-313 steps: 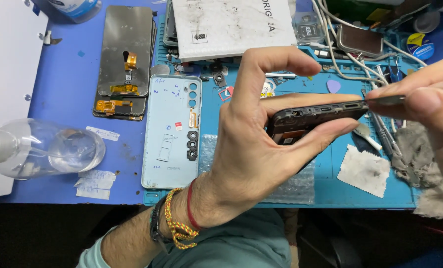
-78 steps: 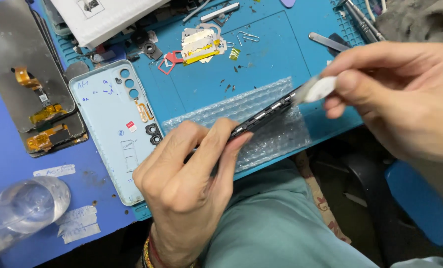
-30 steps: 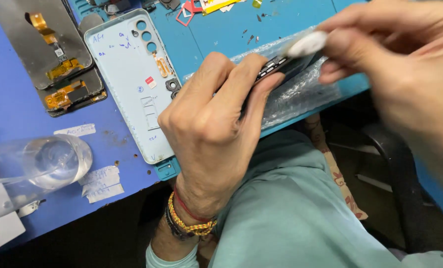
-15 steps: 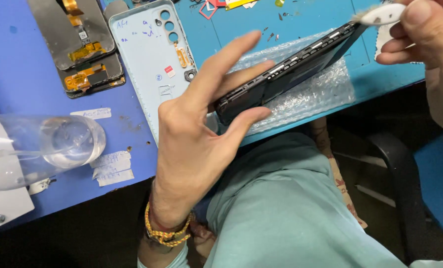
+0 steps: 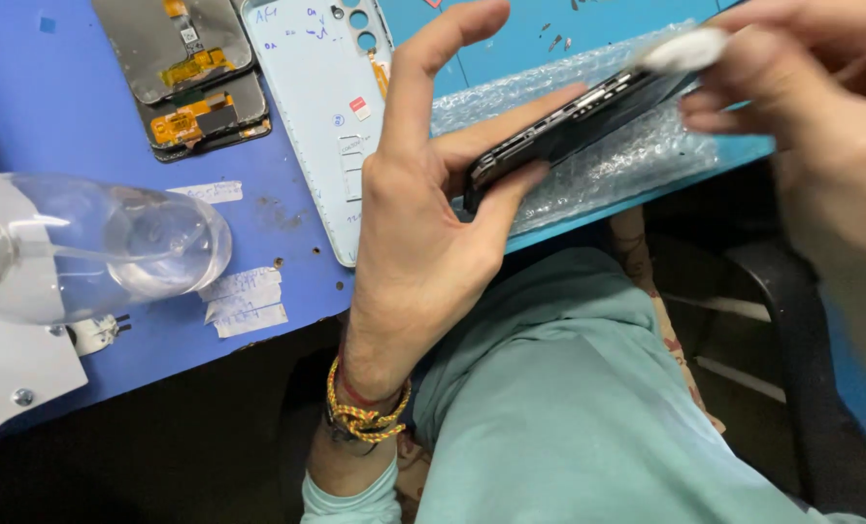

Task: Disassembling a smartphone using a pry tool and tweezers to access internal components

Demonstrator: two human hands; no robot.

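My left hand [image 5: 433, 218] grips a dark, opened phone body [image 5: 574, 121] by its near end and holds it tilted on edge over the bench's front edge. My right hand [image 5: 802, 126] pinches a small white wad [image 5: 685, 49] and presses it against the far end of the phone. A sheet of bubble wrap [image 5: 627, 160] lies on the teal mat [image 5: 511, 29] beneath the phone. A pale blue phone back cover [image 5: 321, 107] lies flat just left of my left hand.
Two dark screen assemblies with orange flex cables [image 5: 195, 82] lie at the top left on the blue bench [image 5: 54, 107]. A clear plastic bottle [image 5: 93, 243] lies on its side at the left. Paper labels [image 5: 244, 301] stick near the bench edge. My lap sits below.
The view has shifted so the bench sits higher and further left in frame. The phone stays in my left hand, and my right hand with the white wad has come back onto its far end.
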